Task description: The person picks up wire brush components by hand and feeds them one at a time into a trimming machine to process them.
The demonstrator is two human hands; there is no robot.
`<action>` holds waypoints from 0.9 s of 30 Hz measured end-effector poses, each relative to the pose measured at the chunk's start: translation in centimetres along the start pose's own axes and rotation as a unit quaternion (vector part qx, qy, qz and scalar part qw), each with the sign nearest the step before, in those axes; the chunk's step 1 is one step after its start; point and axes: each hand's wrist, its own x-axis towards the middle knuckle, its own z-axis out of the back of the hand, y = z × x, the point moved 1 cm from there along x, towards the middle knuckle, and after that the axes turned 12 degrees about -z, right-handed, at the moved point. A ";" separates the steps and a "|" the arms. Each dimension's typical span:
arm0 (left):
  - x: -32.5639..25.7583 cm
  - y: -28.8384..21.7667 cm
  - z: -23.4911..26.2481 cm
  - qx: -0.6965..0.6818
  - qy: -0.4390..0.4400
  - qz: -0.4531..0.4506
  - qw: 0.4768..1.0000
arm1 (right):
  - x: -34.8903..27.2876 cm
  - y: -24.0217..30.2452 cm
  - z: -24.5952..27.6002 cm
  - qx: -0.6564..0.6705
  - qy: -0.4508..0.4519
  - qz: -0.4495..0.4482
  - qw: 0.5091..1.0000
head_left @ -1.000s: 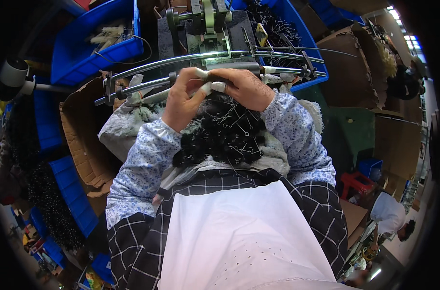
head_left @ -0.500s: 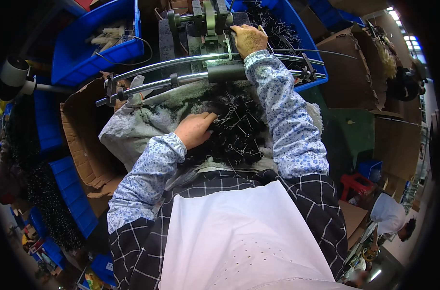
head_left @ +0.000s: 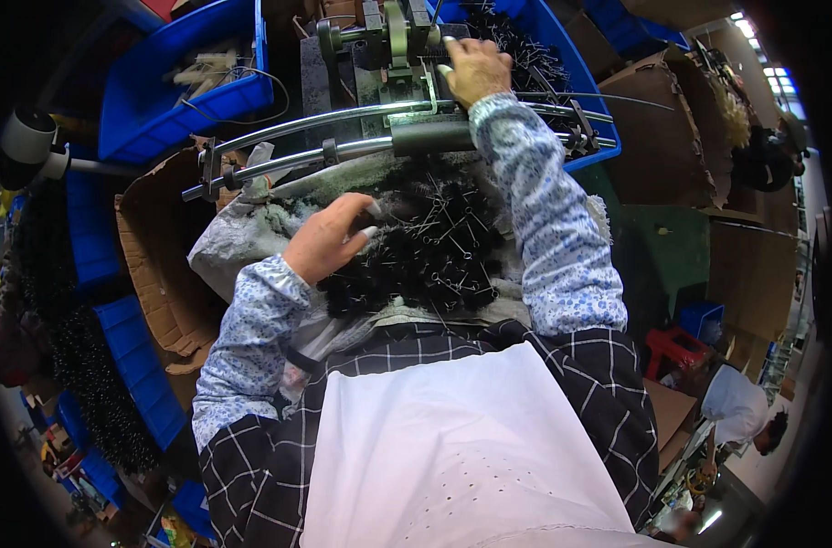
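Note:
A pile of small black-bristled wire brushes (head_left: 452, 247), their thin metal stems ending in loops, lies on a whitish sack on my lap. Over the pile's left edge hovers my left hand (head_left: 327, 239), white covers on its fingertips. Its thumb and forefinger are apart, and I see nothing between them. My right hand (head_left: 478, 71) is at the right side of a metal machine (head_left: 397, 55) with a round wheel. Thumb and forefinger there are spread beside the machine's bracket, also with white tips. No held object shows in that hand.
Two bent steel rails (head_left: 343, 117) cross in front of the machine. A blue bin (head_left: 589, 110) of brushes stands behind my right arm; another blue bin (head_left: 142, 110) with pale pieces sits far left. An open cardboard box (head_left: 151, 265) is left of the sack. A person (head_left: 736, 402) is at far right.
My left hand has drawn back leftward off the brushes, its fingers parting. My right hand has shifted slightly right, its thumb and forefinger now spread.

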 end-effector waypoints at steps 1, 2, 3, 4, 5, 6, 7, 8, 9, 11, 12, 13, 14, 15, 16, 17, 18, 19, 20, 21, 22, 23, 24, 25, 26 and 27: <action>0.0 -0.2 0.5 -0.001 0.001 -0.001 1.000 | -0.2 -0.8 0.0 0.015 0.010 -0.044 0.999; 0.0 -0.5 1.1 -0.023 -0.001 0.015 1.000 | -0.7 -1.3 -0.1 0.014 0.001 -0.056 0.998; -0.1 -0.5 1.5 -0.044 -0.004 0.031 0.999 | -1.1 -1.5 -0.3 0.015 -0.007 -0.066 0.998; -0.2 -0.4 1.9 -0.039 -0.016 0.013 0.999 | -1.1 -1.5 -0.5 0.014 -0.006 -0.067 0.998; -0.3 -0.2 2.0 -0.040 -0.015 0.014 0.999 | -1.0 -1.3 -0.7 0.020 -0.026 -0.055 0.998; -0.4 -0.2 2.1 -0.041 -0.032 -0.004 0.999 | -1.0 -1.2 -0.9 0.026 -0.046 -0.043 0.998; -0.4 -0.1 2.3 -0.039 -0.049 -0.021 0.998 | -0.9 -0.7 -0.9 0.028 -0.046 -0.041 0.998; -0.3 -0.3 2.5 -0.044 -0.058 -0.022 0.997 | -1.0 -0.2 -0.9 0.035 -0.051 -0.040 0.997; -0.3 -0.3 2.8 -0.042 -0.060 -0.020 0.997 | -1.1 0.4 -1.0 0.041 -0.056 -0.040 0.997; -0.4 -0.5 3.1 -0.038 -0.055 -0.006 0.998 | -1.0 2.0 -0.3 0.044 -0.012 -0.050 0.998; -0.4 -0.7 3.2 -0.037 -0.056 -0.004 0.998 | -1.0 2.8 -0.1 0.043 0.004 -0.052 0.998; -0.4 -0.9 3.4 -0.040 -0.055 0.005 0.998 | -1.0 3.7 0.0 0.041 0.020 -0.055 0.997; -0.3 -1.1 3.5 -0.044 -0.053 0.013 0.997 | -1.0 4.4 -0.4 0.046 -0.018 -0.045 0.998; -0.2 -1.2 3.6 -0.044 -0.052 0.012 0.998 | -1.0 5.0 -1.2 0.044 -0.045 -0.043 0.997; -0.2 -1.3 3.7 -0.047 -0.056 0.012 0.997 | -1.0 5.1 -1.0 0.050 -0.042 -0.041 0.997; -0.2 -1.4 3.7 -0.049 -0.059 0.011 0.997 | -1.1 5.1 -0.8 0.055 -0.039 -0.039 0.997; -0.2 -1.4 3.8 -0.049 -0.059 0.011 0.997 | -1.1 4.9 -0.6 0.055 -0.039 -0.039 0.997; -0.2 -1.3 3.9 -0.040 -0.061 0.001 0.997 | -1.2 4.4 -0.4 0.049 -0.034 -0.033 0.998; -0.2 -1.2 4.0 -0.032 -0.063 -0.010 0.997 | -1.2 3.8 -0.2 0.044 -0.028 -0.028 0.998; -0.2 -1.1 4.1 -0.033 -0.061 -0.011 0.997 | -1.0 2.9 -0.3 0.034 0.006 -0.042 0.999; -0.4 -1.0 4.2 -0.034 -0.074 -0.013 0.997 | -0.8 2.1 -0.3 0.031 0.003 -0.041 0.999; -0.6 -0.9 4.3 -0.036 -0.086 -0.015 0.996 | -0.8 1.2 -0.4 0.027 0.000 -0.040 0.999; -0.8 -0.7 4.4 -0.048 -0.090 -0.005 0.995 | -0.8 0.3 -0.6 0.023 -0.018 -0.038 0.999; -0.7 -0.6 4.4 -0.051 -0.089 -0.006 0.995 | -0.8 -0.7 -0.8 0.038 -0.051 -0.026 0.998; -0.5 -0.7 4.4 -0.052 -0.095 -0.019 0.994 | -0.5 -1.5 -0.9 0.028 -0.035 -0.029 0.999; -0.2 -0.7 4.3 -0.053 -0.101 -0.031 0.993 | -0.2 -2.1 -1.0 0.019 -0.018 -0.032 0.999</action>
